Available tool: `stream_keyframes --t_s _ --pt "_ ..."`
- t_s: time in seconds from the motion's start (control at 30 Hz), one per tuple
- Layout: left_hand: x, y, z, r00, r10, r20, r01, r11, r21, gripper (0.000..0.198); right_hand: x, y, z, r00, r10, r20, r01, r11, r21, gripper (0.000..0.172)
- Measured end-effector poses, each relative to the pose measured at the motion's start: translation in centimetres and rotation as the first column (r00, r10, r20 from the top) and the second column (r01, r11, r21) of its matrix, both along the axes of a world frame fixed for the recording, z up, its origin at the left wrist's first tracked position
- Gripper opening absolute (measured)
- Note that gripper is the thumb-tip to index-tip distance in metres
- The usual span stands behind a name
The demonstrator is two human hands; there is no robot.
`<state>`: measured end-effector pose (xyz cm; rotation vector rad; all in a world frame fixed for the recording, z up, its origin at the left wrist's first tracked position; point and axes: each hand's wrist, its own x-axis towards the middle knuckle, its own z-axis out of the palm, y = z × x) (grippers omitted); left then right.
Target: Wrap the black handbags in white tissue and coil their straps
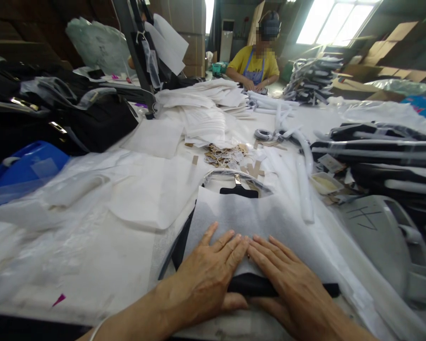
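A black handbag lies flat on the table in front of me, its handle arching away at the far end. Over most of it is a white sheet of paper or thin foam; I cannot tell which. The bag's black tab with a gold clasp shows beyond the sheet's far edge. My left hand rests flat on the sheet, fingers stretched out. Beside it, my right hand lies flat too, the fingertips of both nearly meeting. Both thumbs are low, at the bag's near edge.
Tags with strings lie just beyond the bag. A stack of white sheets stands behind them. Black bags fill the left, wrapped black bags the right, near a grey bin. A person in yellow works across the table.
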<state>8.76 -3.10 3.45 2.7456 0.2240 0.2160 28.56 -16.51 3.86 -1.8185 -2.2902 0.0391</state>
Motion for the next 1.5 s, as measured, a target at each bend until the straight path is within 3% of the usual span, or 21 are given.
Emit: stream_keyframes --t_s 0.1,0.27,0.4,0.5,0.7,0.8,0.87,0.93,1.0,1.07,1.13,1.2,1.27,1.33,1.43,1.5 --pt "0.0 -0.3 0.1 1.000 0.023 0.008 -0.023 1.000 -0.001 0.086 0.4 0.8 1.7 0.997 -0.032 -0.071 0.028 0.998 -0.048 0.065" --pt "0.0 0.4 0.8 0.999 -0.014 0.041 0.018 0.994 -0.104 0.086 -0.5 4.5 5.4 0.968 -0.149 -0.202 0.118 0.980 -0.160 0.025" --pt "0.2 1.0 1.3 0.999 -0.011 0.035 0.018 0.978 -0.210 0.076 -1.9 7.8 6.7 0.968 -0.175 -0.183 0.159 0.982 -0.099 0.025" --pt "0.1 1.4 1.4 0.998 0.016 0.057 0.000 0.964 -0.265 0.072 -2.6 9.4 5.4 0.975 -0.197 -0.106 0.193 0.980 -0.048 0.025" --pt "0.1 2.2 1.3 0.990 0.028 0.140 0.021 0.942 -0.335 0.035 -2.6 9.0 -0.4 0.974 -0.200 -0.106 0.201 0.979 0.003 0.027" --pt "0.4 2.9 1.7 0.991 0.078 0.106 -0.024 0.902 -0.431 0.030 -2.1 8.4 -1.5 0.963 -0.196 -0.187 0.210 0.976 0.059 0.028" --pt "0.7 3.4 1.8 0.981 0.178 0.080 -0.111 0.847 -0.520 0.024 -1.7 8.4 -1.6 0.928 -0.217 -0.304 0.242 0.969 0.047 0.029" --pt "1.0 3.7 1.7 0.957 0.287 0.046 -0.206 0.779 -0.592 0.014 -1.3 8.7 -1.5 0.858 -0.264 -0.440 0.306 0.952 0.025 0.031" --pt "1.4 3.6 1.4 0.933 0.358 0.023 -0.274 0.752 -0.600 0.011 -0.9 9.0 -1.5 0.750 -0.313 -0.583 0.392 0.920 0.010 0.034" --pt "1.7 3.0 1.0 0.933 0.357 0.043 -0.292 0.823 -0.488 0.020 -0.4 9.2 -1.8 0.608 -0.353 -0.711 0.486 0.874 -0.018 0.035" --pt "2.0 2.1 0.6 0.953 0.297 0.060 -0.271 0.924 -0.271 0.026 0.0 9.2 -2.0 0.468 -0.391 -0.792 0.560 0.825 -0.077 0.037" --pt "2.1 1.2 0.3 0.973 0.228 0.035 -0.226 0.972 -0.066 0.026 0.3 9.0 -1.7 0.362 -0.439 -0.822 0.578 0.798 -0.171 0.041" --pt "2.2 0.8 -0.1 0.983 0.183 0.013 -0.184 0.982 0.050 0.022 0.2 9.0 -0.5 0.285 -0.480 -0.830 0.529 0.801 -0.282 0.044" --pt "2.3 0.7 -0.6 0.989 0.141 0.043 -0.146 0.983 0.113 0.024 -0.1 9.2 1.8 0.212 -0.484 -0.849 0.449 0.820 -0.355 0.044" --pt "2.3 1.2 -1.3 0.986 0.113 0.120 -0.132 0.977 0.168 0.033 -0.9 10.4 5.8 0.070 -0.400 -0.914 0.367 0.862 -0.350 0.041" --pt "2.2 1.6 -1.6 0.984 0.116 0.138 -0.139 0.975 0.171 0.035 -1.1 11.4 7.1 -0.016 -0.348 -0.937 0.361 0.872 -0.330 0.041"
